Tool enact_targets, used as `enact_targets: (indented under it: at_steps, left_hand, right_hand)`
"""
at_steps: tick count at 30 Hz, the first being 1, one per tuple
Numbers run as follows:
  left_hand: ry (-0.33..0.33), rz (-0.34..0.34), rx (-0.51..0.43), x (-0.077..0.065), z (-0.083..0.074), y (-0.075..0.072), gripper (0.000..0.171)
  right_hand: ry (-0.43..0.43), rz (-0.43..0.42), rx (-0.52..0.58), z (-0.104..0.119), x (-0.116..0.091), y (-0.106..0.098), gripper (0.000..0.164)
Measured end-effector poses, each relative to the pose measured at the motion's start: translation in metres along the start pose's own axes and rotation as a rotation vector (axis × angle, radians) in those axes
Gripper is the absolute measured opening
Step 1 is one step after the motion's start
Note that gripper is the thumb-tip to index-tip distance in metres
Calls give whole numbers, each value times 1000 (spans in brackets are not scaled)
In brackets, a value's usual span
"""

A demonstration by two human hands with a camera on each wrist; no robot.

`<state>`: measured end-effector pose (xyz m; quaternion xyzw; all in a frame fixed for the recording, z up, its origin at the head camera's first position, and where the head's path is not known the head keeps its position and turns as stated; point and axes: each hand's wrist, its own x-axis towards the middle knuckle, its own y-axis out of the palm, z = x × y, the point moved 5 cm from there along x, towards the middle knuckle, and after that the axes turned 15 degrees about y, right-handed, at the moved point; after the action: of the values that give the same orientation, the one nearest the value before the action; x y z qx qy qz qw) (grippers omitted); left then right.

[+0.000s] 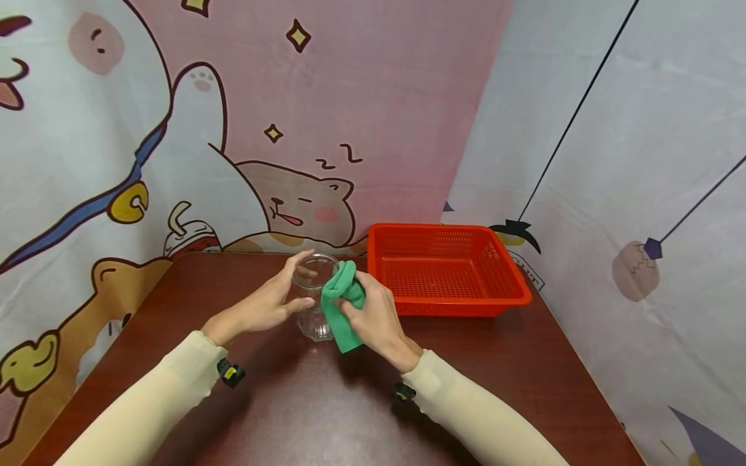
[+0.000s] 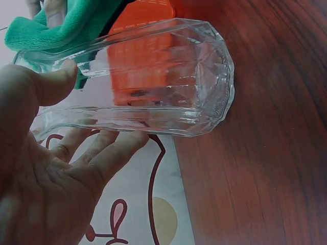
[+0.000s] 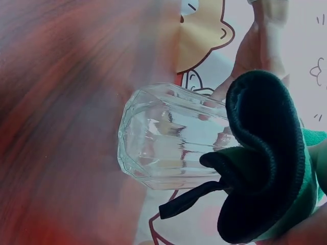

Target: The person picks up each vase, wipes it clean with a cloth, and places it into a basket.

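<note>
A clear glass jar with a faceted base stands upright on the table, its round mouth open at the top. My left hand holds it from the left side, with the thumb on the near wall and the fingers spread along the far side. Bunched in my right hand is a green cloth, pinched by thumb and fingers at the jar's right rim. One end of the cloth hangs down beside the jar. A dark loop sticks out from the cloth's edge in the right wrist view.
Behind and right of the jar sits a red plastic basket with perforated walls. The brown wooden table meets cartoon-printed wall sheets at its back and sides.
</note>
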<state>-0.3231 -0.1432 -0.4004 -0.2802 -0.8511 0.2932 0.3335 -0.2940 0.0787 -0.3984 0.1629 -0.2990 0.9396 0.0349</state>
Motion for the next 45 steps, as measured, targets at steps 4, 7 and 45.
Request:
enact_targets:
  at_steps: [4,7,45]
  left_hand:
    - [5,2,2,0,1,1,95]
    - [6,5,8,1,0,1,96]
    - [1,-2,-1,-3,1,0,96]
  right_hand:
    - [1,-5,9,0,0,0,49]
    - [7,-4,16,0,0,0,50]
    - [-13,0,-62,-3,-5,13,43]
